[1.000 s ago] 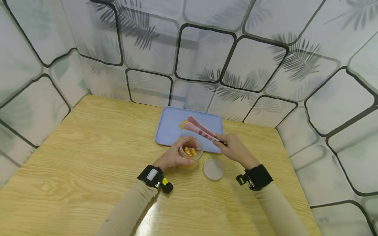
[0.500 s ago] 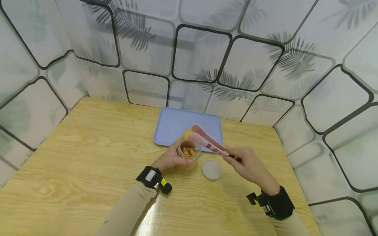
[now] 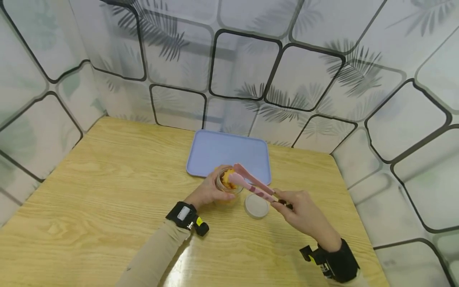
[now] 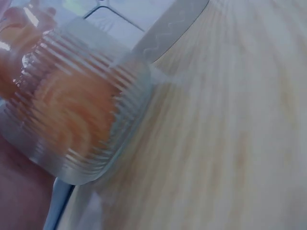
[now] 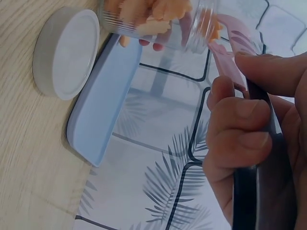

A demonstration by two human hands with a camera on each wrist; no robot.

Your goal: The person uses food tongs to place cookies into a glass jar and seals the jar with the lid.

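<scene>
My left hand (image 3: 211,191) grips a clear ribbed glass jar (image 4: 96,105) from its left side, fingers round the back and thumb across the front. Orange pieces of food (image 5: 158,12) lie inside the jar. In my right hand (image 3: 305,211) is a pair of pink tongs (image 3: 256,189), pinched between thumb and fingers by the dark handle. At the jar's mouth, the tongs' tips hold an orange piece (image 5: 208,26). Just right of the jar, a round whitish lid (image 3: 256,206) lies on the table. Part of the jar is hidden behind the left hand.
Behind the jar, a blue tray (image 3: 229,149) lies flat near the back of the wooden table (image 3: 125,175). A patterned cloth (image 3: 247,63) hangs behind the table and along both sides.
The tongs with the orange piece have moved from over the tray down to the jar's mouth. My right hand has shifted right and nearer me. The left hand still holds the jar.
</scene>
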